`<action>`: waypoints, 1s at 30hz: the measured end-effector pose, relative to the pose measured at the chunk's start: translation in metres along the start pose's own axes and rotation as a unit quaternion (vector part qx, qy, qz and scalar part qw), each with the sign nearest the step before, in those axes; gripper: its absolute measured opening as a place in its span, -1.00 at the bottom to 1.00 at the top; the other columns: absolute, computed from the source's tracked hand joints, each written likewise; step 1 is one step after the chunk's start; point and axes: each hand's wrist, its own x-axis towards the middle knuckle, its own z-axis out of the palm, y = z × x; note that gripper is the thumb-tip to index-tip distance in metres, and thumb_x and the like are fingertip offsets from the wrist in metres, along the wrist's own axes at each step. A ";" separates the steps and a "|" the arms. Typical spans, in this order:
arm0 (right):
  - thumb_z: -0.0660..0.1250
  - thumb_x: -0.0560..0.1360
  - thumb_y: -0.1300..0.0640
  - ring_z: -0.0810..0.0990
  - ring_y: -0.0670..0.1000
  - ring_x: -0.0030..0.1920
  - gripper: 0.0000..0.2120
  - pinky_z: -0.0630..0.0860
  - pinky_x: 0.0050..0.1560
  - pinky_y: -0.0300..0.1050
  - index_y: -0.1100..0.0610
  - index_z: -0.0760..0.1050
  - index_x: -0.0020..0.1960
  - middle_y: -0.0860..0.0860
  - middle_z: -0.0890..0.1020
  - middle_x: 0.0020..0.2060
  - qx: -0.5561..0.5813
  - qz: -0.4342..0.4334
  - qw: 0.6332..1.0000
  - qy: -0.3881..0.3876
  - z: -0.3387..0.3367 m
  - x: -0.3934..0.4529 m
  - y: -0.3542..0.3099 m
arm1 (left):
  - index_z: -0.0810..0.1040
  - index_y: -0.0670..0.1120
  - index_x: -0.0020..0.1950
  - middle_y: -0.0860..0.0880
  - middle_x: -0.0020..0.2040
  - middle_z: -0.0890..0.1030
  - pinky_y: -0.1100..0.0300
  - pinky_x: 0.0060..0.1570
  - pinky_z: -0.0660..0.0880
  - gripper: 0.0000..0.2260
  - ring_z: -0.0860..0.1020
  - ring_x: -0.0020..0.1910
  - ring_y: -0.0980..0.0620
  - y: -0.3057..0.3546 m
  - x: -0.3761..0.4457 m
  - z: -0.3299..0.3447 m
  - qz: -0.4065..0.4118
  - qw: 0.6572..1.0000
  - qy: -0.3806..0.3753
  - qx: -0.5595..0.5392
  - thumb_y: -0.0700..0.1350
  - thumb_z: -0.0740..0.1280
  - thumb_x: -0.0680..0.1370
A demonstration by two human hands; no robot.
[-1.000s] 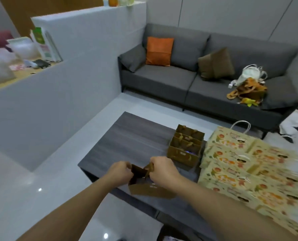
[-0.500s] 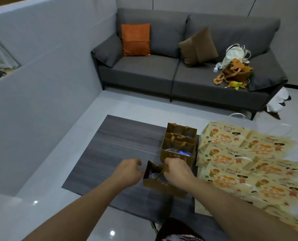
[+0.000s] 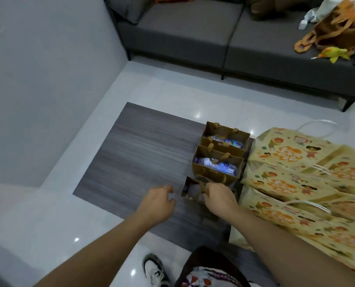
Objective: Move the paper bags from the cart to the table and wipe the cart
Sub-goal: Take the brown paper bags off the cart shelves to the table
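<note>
We see a living room or lounge: a grey sofa (image 3: 224, 38) with cushions stands against the wall, a low dark wood-grain table (image 3: 135, 162) sits before it, and glossy white floor tiles (image 3: 172, 90) lie between.

Both bare forearms reach forward from the bottom of the view, angled toward each other. The left hand (image 3: 159, 201) hovers palm down, its fingers loosely curled and empty, thumb side facing the other hand. The right hand (image 3: 219, 198) lies just beside it, slightly farther forward, knuckles up, with its fingers curled round the handle of a small brown paper bag (image 3: 190, 190). The two hands are near each other but not touching.
</note>
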 end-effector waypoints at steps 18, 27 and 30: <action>0.21 0.59 0.19 0.53 0.12 0.20 -0.76 0.43 0.14 -0.08 0.16 0.50 0.23 0.10 0.57 0.17 -0.149 -0.269 0.951 -0.040 0.066 -0.035 -0.151 | 0.48 -0.07 0.43 -0.08 0.38 0.52 0.24 0.26 0.35 -0.64 0.47 0.34 -0.05 -0.087 -0.136 0.012 -0.213 0.955 0.125 -0.164 -0.03 0.26 0.64; 0.17 0.66 0.11 0.46 0.04 0.36 -0.55 0.41 0.32 -0.14 0.05 0.30 0.54 0.01 0.47 0.42 -0.228 -0.523 0.812 -0.122 0.173 -0.232 -0.270 | 0.43 -0.03 0.45 -0.06 0.38 0.49 0.16 0.27 0.37 -0.62 0.47 0.33 -0.05 -0.168 -0.388 0.093 -0.381 0.833 0.302 -0.262 0.04 0.26 0.65; 0.18 0.66 0.08 0.43 0.04 0.39 -0.54 0.37 0.37 -0.11 0.02 0.29 0.55 -0.01 0.45 0.44 -0.247 -0.603 0.747 -0.134 0.215 -0.321 -0.296 | 0.42 -0.01 0.46 -0.03 0.41 0.47 0.14 0.30 0.39 -0.63 0.46 0.35 -0.05 -0.176 -0.481 0.147 -0.450 0.759 0.363 -0.299 0.03 0.27 0.66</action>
